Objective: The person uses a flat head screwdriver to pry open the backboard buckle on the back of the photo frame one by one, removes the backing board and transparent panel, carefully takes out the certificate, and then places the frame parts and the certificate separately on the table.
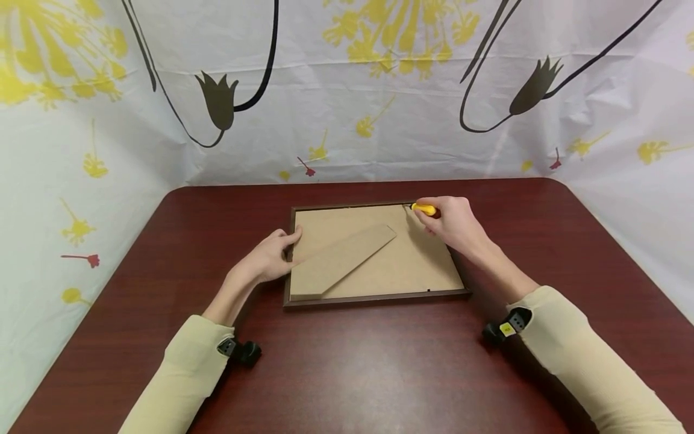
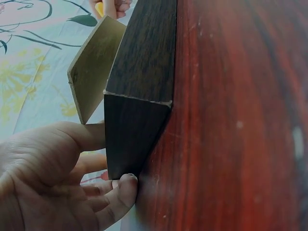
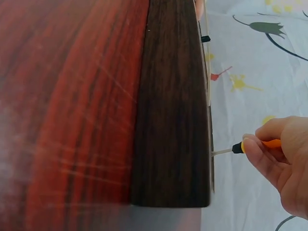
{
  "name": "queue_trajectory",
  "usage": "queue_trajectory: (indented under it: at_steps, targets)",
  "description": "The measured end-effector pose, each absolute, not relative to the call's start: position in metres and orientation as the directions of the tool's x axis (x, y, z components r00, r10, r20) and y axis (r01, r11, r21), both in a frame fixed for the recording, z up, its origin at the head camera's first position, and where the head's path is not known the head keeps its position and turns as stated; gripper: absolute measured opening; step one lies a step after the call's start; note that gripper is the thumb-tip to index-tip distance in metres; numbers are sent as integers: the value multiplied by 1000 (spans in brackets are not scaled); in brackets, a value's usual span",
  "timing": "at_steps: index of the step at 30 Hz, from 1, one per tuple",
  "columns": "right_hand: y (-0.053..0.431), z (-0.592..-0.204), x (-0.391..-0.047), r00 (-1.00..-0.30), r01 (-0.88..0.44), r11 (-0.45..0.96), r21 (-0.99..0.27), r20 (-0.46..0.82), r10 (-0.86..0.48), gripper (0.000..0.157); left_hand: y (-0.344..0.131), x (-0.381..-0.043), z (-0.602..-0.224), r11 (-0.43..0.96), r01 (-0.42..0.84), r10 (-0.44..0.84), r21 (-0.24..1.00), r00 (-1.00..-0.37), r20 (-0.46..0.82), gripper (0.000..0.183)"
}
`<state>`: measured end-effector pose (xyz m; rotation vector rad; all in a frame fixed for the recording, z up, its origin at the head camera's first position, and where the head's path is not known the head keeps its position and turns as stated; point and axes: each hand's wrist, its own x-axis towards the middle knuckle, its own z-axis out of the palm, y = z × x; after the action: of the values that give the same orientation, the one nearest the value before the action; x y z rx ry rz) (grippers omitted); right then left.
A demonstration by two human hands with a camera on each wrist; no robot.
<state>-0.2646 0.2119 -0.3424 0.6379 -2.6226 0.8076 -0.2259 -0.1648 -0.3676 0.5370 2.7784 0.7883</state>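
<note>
Cream cloth sleeves [image 1: 585, 349] nearest. Pinches yellow-handled, metal-tipped tool [image 1: 425, 209] in right hand [image 1: 451, 223]; grips dark-brown rectangular frame [image 1: 379, 298] with left hand [image 1: 267, 256]. Best to brace firmly, tip low.

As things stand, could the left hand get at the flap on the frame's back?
Likely yes: nothing visible lies between the left hand and the tan flap, and the right hand is clear, though the left grip on the frame may need loosening.
</note>
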Motion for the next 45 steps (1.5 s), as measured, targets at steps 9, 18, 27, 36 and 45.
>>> queue_trajectory:
  at_steps: [9,18,27,36,45]
  targets:
    - [202,-316,-280,-896,-441,769,-464,285,-342,17,-164,-224,-364,801,270,380,535,-919,-105,75]
    - [199,-287,-309,-942,-323,776,-542,108,-317,18,-164,-224,-364,799,260,377,542,-919,-115,75]
    - [199,-304,-290,-906,-423,768,-481,197,-375,18,-164,-224,-366,786,264,384,560,-917,-107,74]
    - [202,-327,-278,-844,-531,755,-386,320,-430,17,-166,-224,-364,797,264,379,543,-919,-108,73]
    - [204,-306,-297,-913,-407,787,-464,199,-355,20,-164,-225,-364,784,268,391,560,-914,-110,74]
